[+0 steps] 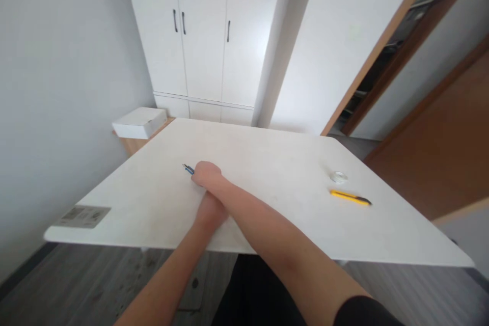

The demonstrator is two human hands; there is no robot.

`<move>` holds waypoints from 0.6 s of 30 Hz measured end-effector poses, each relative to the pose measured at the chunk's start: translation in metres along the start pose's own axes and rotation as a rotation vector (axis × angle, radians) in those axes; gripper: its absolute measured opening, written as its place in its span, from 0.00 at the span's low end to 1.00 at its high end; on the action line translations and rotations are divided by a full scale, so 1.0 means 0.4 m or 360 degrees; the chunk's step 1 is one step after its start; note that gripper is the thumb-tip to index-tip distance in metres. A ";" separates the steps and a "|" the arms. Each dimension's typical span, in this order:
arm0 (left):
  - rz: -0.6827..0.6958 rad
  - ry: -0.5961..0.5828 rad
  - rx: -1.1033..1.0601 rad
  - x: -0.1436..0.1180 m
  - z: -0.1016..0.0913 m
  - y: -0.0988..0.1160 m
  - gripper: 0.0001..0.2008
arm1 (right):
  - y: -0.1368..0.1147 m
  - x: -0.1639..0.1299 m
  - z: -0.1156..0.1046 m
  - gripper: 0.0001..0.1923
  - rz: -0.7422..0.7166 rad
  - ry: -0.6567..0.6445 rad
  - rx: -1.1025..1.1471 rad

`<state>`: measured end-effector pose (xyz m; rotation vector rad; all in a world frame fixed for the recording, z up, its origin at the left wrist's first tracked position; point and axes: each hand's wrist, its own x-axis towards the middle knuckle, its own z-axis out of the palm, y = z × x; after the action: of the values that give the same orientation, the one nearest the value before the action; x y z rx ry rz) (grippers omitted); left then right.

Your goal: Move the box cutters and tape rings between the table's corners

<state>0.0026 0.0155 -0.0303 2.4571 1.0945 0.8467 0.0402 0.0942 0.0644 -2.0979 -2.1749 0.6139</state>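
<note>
My right hand [207, 172] reaches across to the left part of the white table [260, 158]. Its fingers are closed around a slim blue-and-dark tool [189, 168]; only the narrow, pale-tipped end sticks out to the left, so its exact kind does not show. My left hand [212, 209] is just below, near the table surface, partly covered by the right wrist and forearm. The left fingers are hidden there, and I cannot see whether they hold anything.
On the right of the table lie a yellow utility knife [349, 196] and a roll of clear tape [338, 177]. A grey printed label [82, 216] is at the front left corner. A white box [140, 122] sits beyond the left edge, before white cabinets [202, 56].
</note>
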 end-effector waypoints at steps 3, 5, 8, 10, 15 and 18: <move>0.0078 0.0003 0.0137 0.018 -0.019 0.022 0.18 | 0.236 -0.129 -0.078 0.16 0.0126 0.0231 -0.0148; 0.0119 0.0025 0.0293 0.026 -0.025 0.029 0.19 | 0.387 -0.226 -0.132 0.16 0.0246 0.0312 -0.0176; 0.0143 0.0036 0.0397 0.028 -0.024 0.032 0.21 | 0.556 -0.326 -0.192 0.13 0.0573 0.0213 -0.0197; 0.0135 0.0027 0.0419 0.025 -0.023 0.033 0.21 | 0.626 -0.346 -0.211 0.12 0.0726 0.0180 -0.0240; 0.0084 -0.0012 0.0451 0.020 -0.026 0.038 0.22 | 0.712 -0.281 -0.230 0.16 0.0717 0.0297 -0.0363; 0.0063 -0.0010 0.0436 0.021 -0.028 0.039 0.22 | 0.759 -0.236 -0.245 0.19 0.0580 0.0347 -0.0452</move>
<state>0.0088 0.0121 -0.0103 2.7089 1.2355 0.7422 0.3654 0.0248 0.0790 -2.5916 -1.8689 0.0816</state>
